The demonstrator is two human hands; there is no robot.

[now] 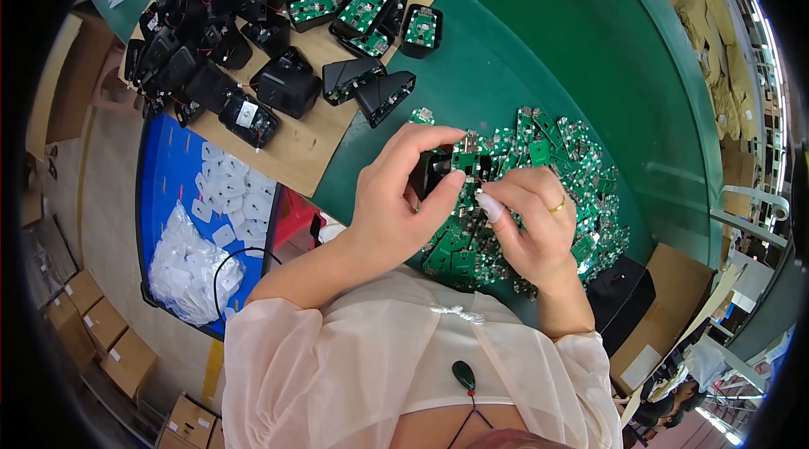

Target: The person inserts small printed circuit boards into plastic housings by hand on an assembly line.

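My left hand (396, 192) is closed around a black plastic housing (436, 167), its fingertips and thumb also touching a green circuit board (465, 162) beside it. My right hand (535, 217), with a ring on one finger, pinches at the board's right edge. Whatever sits between those fingertips is too small to make out. Under and around both hands spreads a large pile of loose green circuit boards (590, 196). Black housings with boards set inside (366, 9) lie ahead and to the left, some stacked on each other.
A heap of black housings with thin wires (194, 53) covers the cardboard sheet (316, 141) at far left. Lower left, a blue tray (173, 162) holds white flat pieces (226, 188) and a clear plastic bag (190, 268). A black box (621, 297) stands at right.
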